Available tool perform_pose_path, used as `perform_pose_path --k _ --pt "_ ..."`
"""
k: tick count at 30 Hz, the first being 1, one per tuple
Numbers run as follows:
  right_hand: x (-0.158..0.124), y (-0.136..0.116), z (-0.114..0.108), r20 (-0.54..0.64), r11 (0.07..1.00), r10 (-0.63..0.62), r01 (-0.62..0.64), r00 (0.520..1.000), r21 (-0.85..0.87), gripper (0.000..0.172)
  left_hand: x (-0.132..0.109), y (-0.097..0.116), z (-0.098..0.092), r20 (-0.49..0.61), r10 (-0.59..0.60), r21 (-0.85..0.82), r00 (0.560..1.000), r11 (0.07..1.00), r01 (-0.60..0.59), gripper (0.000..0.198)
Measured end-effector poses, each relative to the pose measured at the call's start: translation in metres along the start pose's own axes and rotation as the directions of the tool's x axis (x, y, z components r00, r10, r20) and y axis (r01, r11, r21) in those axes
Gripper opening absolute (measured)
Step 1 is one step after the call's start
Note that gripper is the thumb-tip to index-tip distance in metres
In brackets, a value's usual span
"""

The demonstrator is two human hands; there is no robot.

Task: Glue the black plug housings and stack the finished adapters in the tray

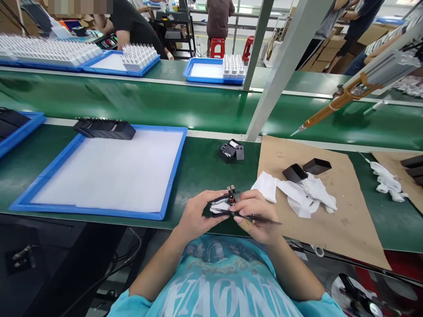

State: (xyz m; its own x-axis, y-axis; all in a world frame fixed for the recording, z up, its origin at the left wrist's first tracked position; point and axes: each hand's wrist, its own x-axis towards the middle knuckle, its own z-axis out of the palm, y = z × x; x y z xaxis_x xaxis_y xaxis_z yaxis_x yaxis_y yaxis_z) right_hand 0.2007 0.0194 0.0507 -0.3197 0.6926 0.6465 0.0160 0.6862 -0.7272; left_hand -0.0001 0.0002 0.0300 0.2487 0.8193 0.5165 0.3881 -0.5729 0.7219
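The left hand (198, 211) pinches a small black-cased device (218, 206) between thumb and fingers, its white inside facing up and metal prongs at its far end. The right hand (259, 215) closes its fingers around dark tweezers (256, 218), which lie across the near side of the device, its fingertips at the red and black wires. The device is above the near edge of the green workbench (201, 171), in front of the person's turquoise shirt (228, 281). Just beside the right hand, crumpled white cloths (307, 196) lie on brown paper (350, 229), next to two open black casings (306, 169). Beyond the hands sits a cluster of black parts (231, 151). To the left, a blue-rimmed tray (174, 174) holds a row of black units (105, 129) at its far left corner. An orange tool (337, 105) hangs slanted over the paper's far edge.
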Motion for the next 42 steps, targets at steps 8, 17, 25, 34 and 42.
perform_pose_path --k 8,17,25,34,42 --pt "0.002 -0.001 -0.006 0.017 0.997 0.003 -0.004 1.000 0.081 0.022 0.001 0.003 -0.003 0.035 -0.009 -0.031 0.999 0.999 0.010 0.048" --pt "0.002 -0.001 -0.029 0.078 0.995 -0.096 0.099 0.992 -0.026 0.029 -0.001 0.006 -0.001 0.060 -0.123 -0.002 0.991 0.992 0.124 0.045" --pt "-0.001 0.003 -0.014 0.025 0.997 0.065 -0.066 0.998 0.030 0.025 0.001 0.003 -0.001 0.079 -0.155 0.026 0.985 0.988 0.154 0.043" --pt "-0.001 0.009 -0.005 0.034 0.993 0.055 -0.058 0.998 0.101 0.027 0.001 0.003 -0.002 0.079 -0.155 0.047 0.985 0.987 0.152 0.041" --pt "-0.004 0.012 -0.003 0.028 0.992 0.081 -0.083 0.996 0.092 0.027 0.001 0.003 -0.002 0.084 -0.146 0.053 0.986 0.988 0.142 0.042"
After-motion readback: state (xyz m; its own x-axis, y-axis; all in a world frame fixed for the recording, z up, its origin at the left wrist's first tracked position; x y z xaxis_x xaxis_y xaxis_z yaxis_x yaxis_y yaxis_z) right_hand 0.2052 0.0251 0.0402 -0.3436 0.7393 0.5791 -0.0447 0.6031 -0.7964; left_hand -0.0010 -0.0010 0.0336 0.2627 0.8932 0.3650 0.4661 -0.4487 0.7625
